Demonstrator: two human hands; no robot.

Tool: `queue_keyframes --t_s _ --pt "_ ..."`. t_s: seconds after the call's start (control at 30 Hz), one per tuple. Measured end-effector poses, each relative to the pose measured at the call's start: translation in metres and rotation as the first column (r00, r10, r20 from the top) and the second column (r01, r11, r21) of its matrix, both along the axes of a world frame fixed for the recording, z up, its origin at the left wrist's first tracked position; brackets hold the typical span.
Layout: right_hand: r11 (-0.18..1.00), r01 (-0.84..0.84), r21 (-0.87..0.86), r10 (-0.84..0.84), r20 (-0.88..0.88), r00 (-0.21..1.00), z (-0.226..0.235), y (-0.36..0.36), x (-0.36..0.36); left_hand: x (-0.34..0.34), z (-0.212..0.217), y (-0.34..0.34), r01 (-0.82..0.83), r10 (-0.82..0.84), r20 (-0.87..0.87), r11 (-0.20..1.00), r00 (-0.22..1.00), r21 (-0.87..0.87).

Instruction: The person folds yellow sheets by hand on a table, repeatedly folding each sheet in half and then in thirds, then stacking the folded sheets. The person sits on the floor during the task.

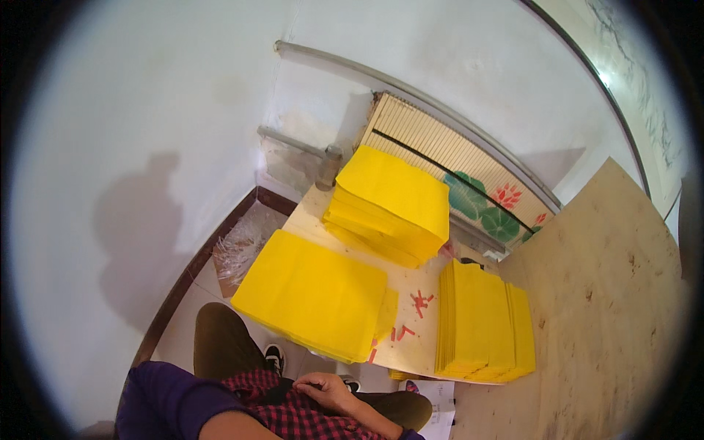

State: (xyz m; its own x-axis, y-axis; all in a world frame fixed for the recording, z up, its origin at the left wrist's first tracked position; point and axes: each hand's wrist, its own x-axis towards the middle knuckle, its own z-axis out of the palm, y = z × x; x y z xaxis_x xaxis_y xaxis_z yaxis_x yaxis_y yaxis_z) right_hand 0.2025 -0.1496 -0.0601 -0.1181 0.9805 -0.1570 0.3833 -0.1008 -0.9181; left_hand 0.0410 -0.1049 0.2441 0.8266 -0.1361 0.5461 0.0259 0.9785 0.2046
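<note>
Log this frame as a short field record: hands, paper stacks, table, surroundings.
hand in view: one hand resting on a red checked shirt at the lap, holding nothing; which hand it is, unclear
other hand: not in view
near stack: yellow sheets overhanging the table's left edge
far stack: yellow sheets
right stack: yellow sheets
table: pale top with small red scraps

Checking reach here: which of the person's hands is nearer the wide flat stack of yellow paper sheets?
Only one hand shows, side unclear; it rests on the lap just below the wide flat stack of yellow paper sheets. The other is out of view.
</note>
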Motion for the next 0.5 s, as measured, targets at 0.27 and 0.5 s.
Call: queue_keyframes --t_s 0.27,0.5 --pt "0.999 0.048 -0.005 -0.048 -0.049 0.998 -0.004 -0.002 -0.006 0.000 -0.007 -0.045 -0.333 0.364 0.171 0.925 0.915 -0.185" --pt "0.986 0.166 -0.012 -0.166 -0.145 0.976 -0.005 -0.014 -0.002 0.030 -0.022 -0.059 -0.449 0.544 0.387 0.837 0.744 -0.314"
